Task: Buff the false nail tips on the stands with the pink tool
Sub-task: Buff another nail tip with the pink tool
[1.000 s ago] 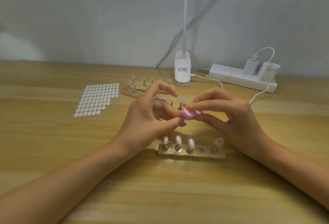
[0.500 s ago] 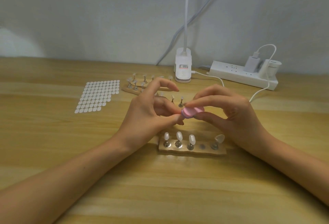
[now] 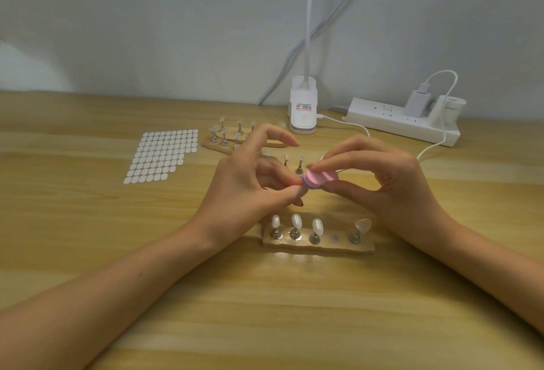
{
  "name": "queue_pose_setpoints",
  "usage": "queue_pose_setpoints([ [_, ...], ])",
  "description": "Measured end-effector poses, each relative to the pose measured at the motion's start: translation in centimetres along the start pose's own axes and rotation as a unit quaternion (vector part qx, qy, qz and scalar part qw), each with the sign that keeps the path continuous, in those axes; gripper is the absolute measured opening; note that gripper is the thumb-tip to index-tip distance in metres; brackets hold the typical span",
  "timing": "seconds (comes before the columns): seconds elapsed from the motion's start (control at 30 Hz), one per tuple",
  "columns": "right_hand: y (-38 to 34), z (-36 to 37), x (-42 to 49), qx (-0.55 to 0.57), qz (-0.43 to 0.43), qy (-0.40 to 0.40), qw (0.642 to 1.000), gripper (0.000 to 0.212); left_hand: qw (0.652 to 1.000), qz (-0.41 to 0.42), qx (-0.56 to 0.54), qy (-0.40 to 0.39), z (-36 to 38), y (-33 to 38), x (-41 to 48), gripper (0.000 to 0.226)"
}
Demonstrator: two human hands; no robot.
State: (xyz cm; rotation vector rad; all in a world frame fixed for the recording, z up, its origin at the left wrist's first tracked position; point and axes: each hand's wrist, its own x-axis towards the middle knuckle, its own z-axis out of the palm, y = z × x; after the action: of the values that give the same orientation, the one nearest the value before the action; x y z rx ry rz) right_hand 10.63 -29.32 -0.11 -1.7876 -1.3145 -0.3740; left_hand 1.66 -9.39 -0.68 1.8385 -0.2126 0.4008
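Desk (image 3: 88, 252); pink tool (image 3: 316, 179) perhaps behind fingers (image 3: 353, 159)

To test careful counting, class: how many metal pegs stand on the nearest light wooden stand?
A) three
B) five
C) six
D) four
D: the nearest light wooden stand holds four metal pegs, with one round slot bare between the third and the last.

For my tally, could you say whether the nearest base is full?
Not full: four holders stand on the base, but one spot stands bare.
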Motion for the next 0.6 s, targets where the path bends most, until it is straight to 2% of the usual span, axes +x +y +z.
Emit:
queue_pose_setpoints([
  [0.17,-0.16,0.22,0.11,-0.016,-0.036,-0.019,0.999,0.022,0.999,0.012,0.032,0.000,0.11,0.36,-0.10,0.047],
  [0.27,-0.04,0.19,0.09,-0.009,-0.007,0.009,1.000,0.022,1.000,0.008,0.029,0.000,0.10,0.32,-0.08,0.047],
  [0.4,-0.05,0.42,0.07,-0.015,-0.036,-0.014,0.999,0.021,0.999,0.015,0.049,0.000,0.17,0.38,-0.14,0.047],
  [0.5,0.14,0.34,0.12,0.002,-0.006,0.009,1.000,0.022,0.999,0.013,0.047,0.003,0.15,0.34,-0.11,0.046],
  [0.6,0.15,0.35,0.20,0.018,-0.019,-0.024,0.999,0.020,0.999,0.020,0.047,0.003,0.24,0.45,-0.12,0.045],
])
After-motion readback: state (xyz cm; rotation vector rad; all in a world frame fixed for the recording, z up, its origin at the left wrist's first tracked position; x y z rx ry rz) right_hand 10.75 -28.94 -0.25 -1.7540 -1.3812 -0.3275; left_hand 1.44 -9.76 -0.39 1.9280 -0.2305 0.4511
